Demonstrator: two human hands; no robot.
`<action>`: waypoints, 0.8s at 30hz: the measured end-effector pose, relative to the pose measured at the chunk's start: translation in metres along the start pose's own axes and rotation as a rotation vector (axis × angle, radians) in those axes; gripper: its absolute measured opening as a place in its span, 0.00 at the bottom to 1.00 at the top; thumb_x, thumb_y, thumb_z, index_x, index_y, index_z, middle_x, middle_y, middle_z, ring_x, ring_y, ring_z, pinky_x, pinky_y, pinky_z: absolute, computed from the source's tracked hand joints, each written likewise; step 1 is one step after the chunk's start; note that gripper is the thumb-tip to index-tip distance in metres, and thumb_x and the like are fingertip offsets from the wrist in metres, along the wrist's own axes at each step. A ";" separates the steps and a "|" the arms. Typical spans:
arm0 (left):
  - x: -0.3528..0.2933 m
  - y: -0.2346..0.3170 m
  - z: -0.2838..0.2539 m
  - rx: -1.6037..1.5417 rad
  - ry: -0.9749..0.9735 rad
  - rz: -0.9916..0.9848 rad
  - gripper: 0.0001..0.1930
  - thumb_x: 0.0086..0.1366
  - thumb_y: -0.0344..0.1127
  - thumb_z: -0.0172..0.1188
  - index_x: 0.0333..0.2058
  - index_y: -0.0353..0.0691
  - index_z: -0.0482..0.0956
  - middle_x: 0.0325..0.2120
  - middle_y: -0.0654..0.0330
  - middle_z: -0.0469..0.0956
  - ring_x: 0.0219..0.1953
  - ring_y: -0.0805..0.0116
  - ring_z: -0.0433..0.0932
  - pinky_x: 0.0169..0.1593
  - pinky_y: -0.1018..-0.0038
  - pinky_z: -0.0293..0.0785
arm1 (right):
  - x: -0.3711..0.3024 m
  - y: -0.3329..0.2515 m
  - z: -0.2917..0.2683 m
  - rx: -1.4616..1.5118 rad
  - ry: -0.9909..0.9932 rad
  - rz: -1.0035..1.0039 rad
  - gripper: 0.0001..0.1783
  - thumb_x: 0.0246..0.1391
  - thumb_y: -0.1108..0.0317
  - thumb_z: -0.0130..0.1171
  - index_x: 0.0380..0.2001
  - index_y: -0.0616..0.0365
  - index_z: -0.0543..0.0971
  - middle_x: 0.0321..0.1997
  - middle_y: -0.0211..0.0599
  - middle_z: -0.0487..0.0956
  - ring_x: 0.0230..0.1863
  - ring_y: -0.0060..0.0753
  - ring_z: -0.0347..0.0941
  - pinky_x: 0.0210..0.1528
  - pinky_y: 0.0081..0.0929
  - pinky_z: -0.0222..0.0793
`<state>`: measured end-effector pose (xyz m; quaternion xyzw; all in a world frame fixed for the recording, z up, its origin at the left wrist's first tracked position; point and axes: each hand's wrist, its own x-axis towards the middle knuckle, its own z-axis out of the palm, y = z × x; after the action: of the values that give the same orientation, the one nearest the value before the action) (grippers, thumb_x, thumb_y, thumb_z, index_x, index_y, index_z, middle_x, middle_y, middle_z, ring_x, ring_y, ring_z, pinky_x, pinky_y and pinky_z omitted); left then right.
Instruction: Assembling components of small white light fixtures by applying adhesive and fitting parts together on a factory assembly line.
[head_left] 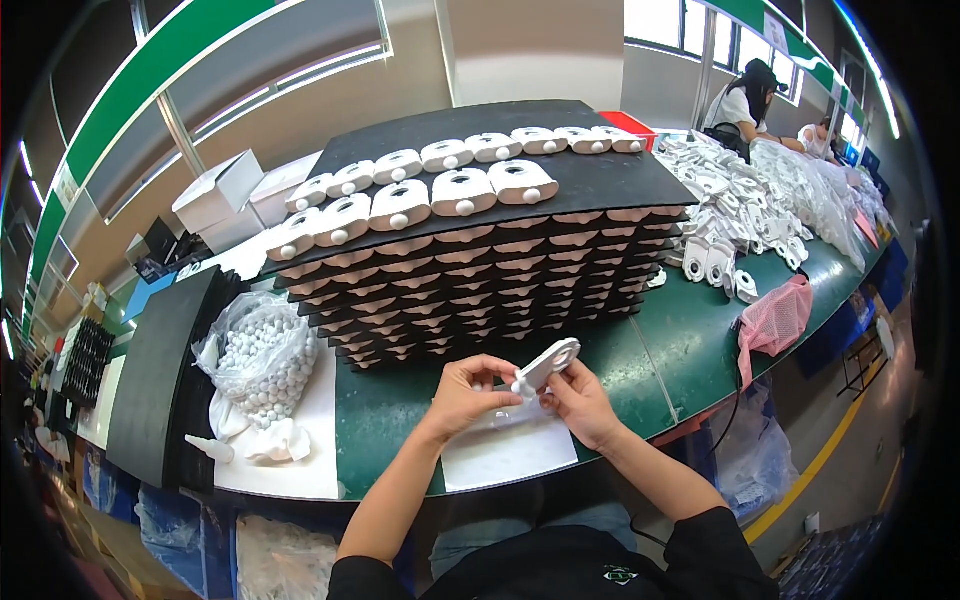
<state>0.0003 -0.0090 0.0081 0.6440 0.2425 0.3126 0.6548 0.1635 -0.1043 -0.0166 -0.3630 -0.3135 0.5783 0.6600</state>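
Note:
My right hand (583,408) grips a white plastic housing (549,366) with an oval opening, holding it tilted above the table. My left hand (466,396) is closed in a pinch at the housing's lower left end, thumb and forefinger around a small white ball (520,388). Whether more balls lie within the curled fingers I cannot make out. Below both hands a white paper sheet (510,456) lies at the table's front edge. Beyond them, similar housings (463,190) with balls at their ends stand in rows on a black board (610,185).
Under that board rise several layers of boards and housings (470,287). A clear bag of white balls (262,350) and a small white bottle (210,447) sit left. Loose housings (735,190) heap up right, near a pink mesh bag (775,315). A co-worker (742,108) works beyond.

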 end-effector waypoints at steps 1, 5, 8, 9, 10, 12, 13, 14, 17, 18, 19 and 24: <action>0.000 0.002 0.001 0.027 -0.013 -0.009 0.19 0.35 0.23 0.70 0.31 0.39 0.78 0.24 0.70 0.72 0.18 0.87 0.56 0.22 0.88 0.54 | 0.000 -0.001 0.000 -0.087 -0.010 -0.018 0.09 0.56 0.69 0.46 0.41 0.57 0.68 0.32 0.28 0.71 0.31 0.17 0.65 0.33 0.15 0.62; -0.001 0.002 -0.005 0.020 -0.093 0.019 0.26 0.30 0.22 0.71 0.34 0.40 0.77 0.23 0.73 0.68 0.18 0.88 0.54 0.22 0.89 0.52 | -0.006 -0.004 0.010 -0.193 -0.088 -0.138 0.11 0.54 0.73 0.49 0.41 0.59 0.68 0.29 0.25 0.70 0.25 0.13 0.61 0.28 0.12 0.59; 0.000 -0.003 -0.004 0.016 -0.127 0.091 0.30 0.28 0.22 0.72 0.38 0.40 0.75 0.22 0.73 0.67 0.19 0.88 0.54 0.22 0.89 0.52 | -0.012 -0.022 0.016 -0.348 -0.144 -0.205 0.10 0.53 0.74 0.50 0.40 0.60 0.69 0.29 0.24 0.71 0.26 0.13 0.61 0.28 0.13 0.59; 0.001 -0.003 -0.003 0.031 -0.132 0.091 0.31 0.29 0.22 0.71 0.39 0.40 0.74 0.21 0.72 0.67 0.19 0.88 0.57 0.24 0.89 0.55 | -0.012 -0.032 0.018 -0.461 -0.189 -0.288 0.09 0.52 0.75 0.51 0.38 0.60 0.71 0.29 0.26 0.71 0.26 0.15 0.63 0.29 0.14 0.60; 0.003 0.000 0.002 -0.052 -0.109 0.020 0.32 0.29 0.22 0.71 0.40 0.40 0.74 0.21 0.72 0.67 0.20 0.87 0.59 0.25 0.88 0.57 | -0.010 -0.045 0.021 -0.575 -0.227 -0.371 0.08 0.50 0.76 0.52 0.36 0.60 0.72 0.28 0.27 0.72 0.27 0.16 0.64 0.30 0.16 0.60; 0.003 0.003 0.002 -0.080 -0.092 0.068 0.30 0.32 0.22 0.69 0.41 0.40 0.73 0.21 0.71 0.67 0.22 0.85 0.65 0.26 0.88 0.62 | -0.010 -0.090 0.034 -0.944 -0.299 -0.615 0.09 0.42 0.79 0.57 0.31 0.60 0.75 0.27 0.33 0.72 0.28 0.26 0.67 0.31 0.21 0.63; 0.004 -0.002 -0.002 -0.147 -0.058 0.057 0.29 0.34 0.23 0.67 0.41 0.39 0.73 0.21 0.71 0.67 0.21 0.85 0.64 0.24 0.88 0.61 | -0.007 -0.106 0.039 -1.016 -0.312 -0.755 0.10 0.39 0.79 0.59 0.30 0.60 0.75 0.27 0.35 0.72 0.28 0.29 0.67 0.31 0.22 0.64; 0.003 -0.005 -0.009 -0.212 -0.010 0.042 0.27 0.37 0.23 0.66 0.42 0.38 0.72 0.20 0.71 0.67 0.21 0.85 0.64 0.22 0.88 0.59 | -0.002 -0.124 0.047 -1.055 -0.265 -0.835 0.12 0.38 0.80 0.59 0.30 0.60 0.75 0.27 0.35 0.73 0.29 0.30 0.67 0.30 0.23 0.64; -0.001 -0.006 -0.028 -0.579 0.165 -0.167 0.15 0.53 0.31 0.59 0.41 0.40 0.71 0.21 0.69 0.66 0.17 0.83 0.56 0.16 0.87 0.48 | 0.025 -0.169 0.061 -0.998 -0.041 -1.115 0.11 0.44 0.80 0.56 0.34 0.60 0.71 0.27 0.34 0.73 0.25 0.20 0.67 0.27 0.17 0.63; 0.002 -0.011 -0.032 -0.705 0.204 -0.185 0.13 0.57 0.34 0.57 0.41 0.41 0.70 0.22 0.68 0.66 0.17 0.83 0.55 0.16 0.88 0.46 | 0.028 -0.188 0.071 -0.899 0.060 -0.986 0.11 0.47 0.77 0.54 0.36 0.61 0.70 0.24 0.34 0.74 0.25 0.20 0.67 0.28 0.17 0.63; 0.006 -0.020 -0.039 -0.854 0.136 -0.158 0.12 0.58 0.32 0.55 0.41 0.40 0.70 0.25 0.64 0.70 0.20 0.80 0.59 0.18 0.87 0.52 | 0.036 -0.206 0.073 -0.954 0.097 -0.979 0.11 0.49 0.75 0.53 0.38 0.62 0.70 0.23 0.34 0.74 0.25 0.20 0.68 0.28 0.17 0.63; 0.011 -0.019 -0.025 -0.891 0.171 -0.191 0.14 0.54 0.17 0.46 0.40 0.35 0.68 0.39 0.51 0.69 0.41 0.60 0.67 0.38 0.77 0.67 | 0.099 -0.252 0.043 -1.023 0.094 -0.467 0.16 0.48 0.69 0.53 0.40 0.68 0.72 0.26 0.33 0.75 0.26 0.20 0.68 0.29 0.18 0.63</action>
<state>-0.0085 0.0167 -0.0109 0.2467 0.1956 0.3766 0.8712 0.2762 -0.0186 0.2183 -0.5833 -0.5962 0.1744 0.5234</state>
